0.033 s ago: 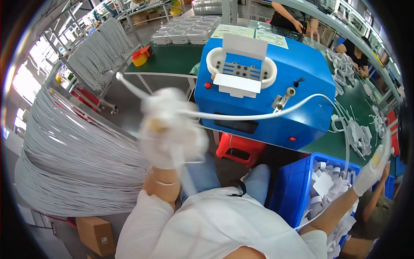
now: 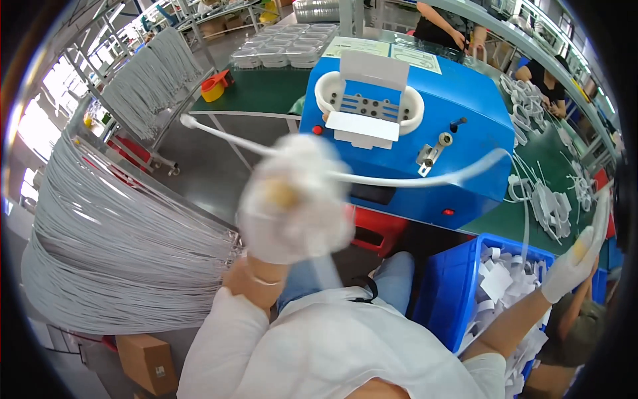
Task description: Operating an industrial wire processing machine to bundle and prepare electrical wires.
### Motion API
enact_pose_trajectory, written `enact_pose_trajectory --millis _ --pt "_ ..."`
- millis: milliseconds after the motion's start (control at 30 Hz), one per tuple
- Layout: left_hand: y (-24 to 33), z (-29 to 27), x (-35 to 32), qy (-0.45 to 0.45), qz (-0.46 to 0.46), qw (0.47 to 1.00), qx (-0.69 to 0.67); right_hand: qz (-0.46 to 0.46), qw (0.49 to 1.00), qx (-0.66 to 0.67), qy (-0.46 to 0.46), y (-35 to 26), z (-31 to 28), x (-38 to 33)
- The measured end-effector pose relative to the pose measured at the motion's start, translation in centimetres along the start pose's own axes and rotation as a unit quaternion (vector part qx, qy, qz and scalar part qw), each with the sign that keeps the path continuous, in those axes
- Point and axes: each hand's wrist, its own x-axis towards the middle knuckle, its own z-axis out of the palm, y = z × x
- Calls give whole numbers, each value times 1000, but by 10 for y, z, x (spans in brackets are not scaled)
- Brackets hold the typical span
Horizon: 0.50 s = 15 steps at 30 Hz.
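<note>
My left hand (image 2: 296, 203), in a white glove and smeared by motion, is raised in front of the blue machine. It is closed round a white cable (image 2: 405, 180). One end with a thicker tip sticks out to the left; the other part runs right across the machine's front and bends down past its corner. The blue machine (image 2: 465, 100) carries a white oval holder on top and a small metal fitting at its right. At far right, over the blue bin (image 2: 442, 292), my gloved right hand (image 2: 575, 263) has its fingers stretched upward, apparently holding nothing.
Bundled grey cables (image 2: 113, 246) hang at left. White cable coils (image 2: 551, 206) lie on the green table. White paper pieces (image 2: 498, 282) fill the bin. A red stool (image 2: 375, 229) stands under the machine. Clear plastic trays (image 2: 292, 50) are stacked behind. Co-workers sit at the far right.
My left hand has moved right and slightly nearer the machine, taking the cable along. My right hand has barely moved.
</note>
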Motion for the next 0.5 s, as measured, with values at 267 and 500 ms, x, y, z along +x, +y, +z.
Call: enact_pose_trajectory --millis 267,500 --pt "-34 -18 12 103 -19 986 126 83 864 238 -436 -86 42 -11" --pt "22 -95 11 234 12 947 219 89 931 68 -348 -57 28 -7"
